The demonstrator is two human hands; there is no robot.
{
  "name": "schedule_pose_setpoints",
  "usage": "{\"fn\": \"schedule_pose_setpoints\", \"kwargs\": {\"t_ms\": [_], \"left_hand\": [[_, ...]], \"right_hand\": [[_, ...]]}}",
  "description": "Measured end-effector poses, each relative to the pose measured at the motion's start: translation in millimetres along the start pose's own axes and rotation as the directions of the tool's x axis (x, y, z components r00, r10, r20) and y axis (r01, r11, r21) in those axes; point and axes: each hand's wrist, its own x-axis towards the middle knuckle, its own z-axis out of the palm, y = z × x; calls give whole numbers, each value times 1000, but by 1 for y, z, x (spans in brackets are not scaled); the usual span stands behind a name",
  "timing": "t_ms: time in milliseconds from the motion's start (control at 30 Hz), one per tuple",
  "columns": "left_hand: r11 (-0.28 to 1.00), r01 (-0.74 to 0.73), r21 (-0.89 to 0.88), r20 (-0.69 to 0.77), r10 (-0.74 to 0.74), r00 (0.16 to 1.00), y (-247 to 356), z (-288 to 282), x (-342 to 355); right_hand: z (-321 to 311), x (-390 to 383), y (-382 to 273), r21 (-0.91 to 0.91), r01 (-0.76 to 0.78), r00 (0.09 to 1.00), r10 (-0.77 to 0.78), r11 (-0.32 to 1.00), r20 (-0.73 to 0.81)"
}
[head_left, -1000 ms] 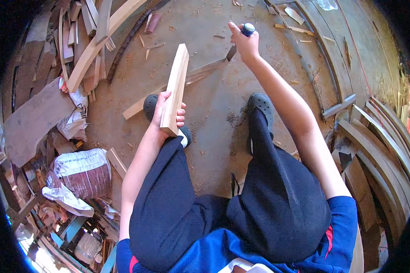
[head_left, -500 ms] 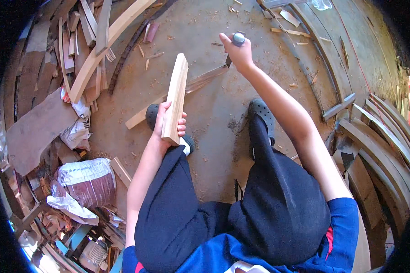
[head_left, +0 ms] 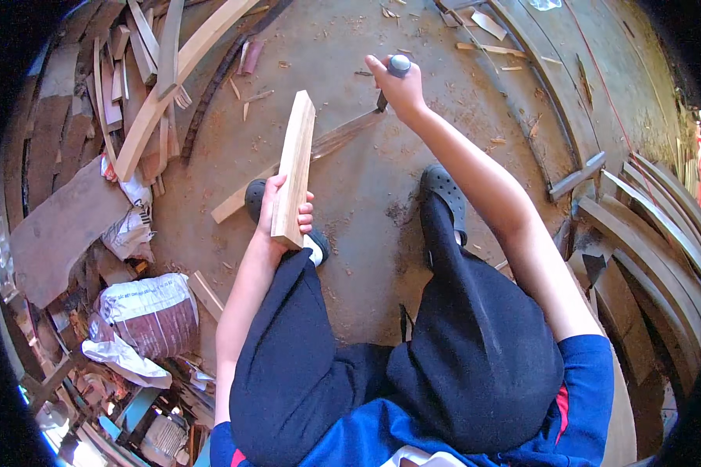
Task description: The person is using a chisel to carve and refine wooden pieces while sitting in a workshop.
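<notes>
Seated worker, both hands busy. Left hand (head_left: 266, 216) closed around the near part of a squared wooden block (head_left: 294, 167), thumb on its left side, fingers wrapped round to its right; block tilts up and away. Right hand (head_left: 401, 87), farther off, fist clamped round the handle of a bladed tool (head_left: 399, 65), thumb standing free. Its dark blade (head_left: 382, 103) points down at the far right end of a wooden strip (head_left: 237, 204) lying slantwise on the floor; contact likely, depth of cut unclear. Left shoe (head_left: 252, 201) overlaps the strip's near left part.

Progress, by judgement: partway. Strip's far stretch looks rough and split, near left end smooth and pale. Block apparently whole; strip not visibly parted.

Containers: white-and-maroon sack (head_left: 152, 319) at near left, bulging, contents hidden. Crumpled white bag (head_left: 136, 226) farther up the left side, beside a brown board (head_left: 66, 222); contents, if any, not visible.
</notes>
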Motion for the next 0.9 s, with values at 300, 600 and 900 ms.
{"fn": "schedule_pose_setpoints", "kwargs": {"t_ms": [300,600,900], "left_hand": [[1000,-17,-6,-35,17,999,-1,6,-10],[-56,-478,876,261,890,373,-7,76,-85],[446,-573,687,186,655,732,-8,75,-65]], "right_hand": [[-2,-6,8,-76,172,983,-166,982,79],[4,-8,17,22,332,914,-327,943,240],[12,-18,15,56,258,881,-259,965,396]]}}
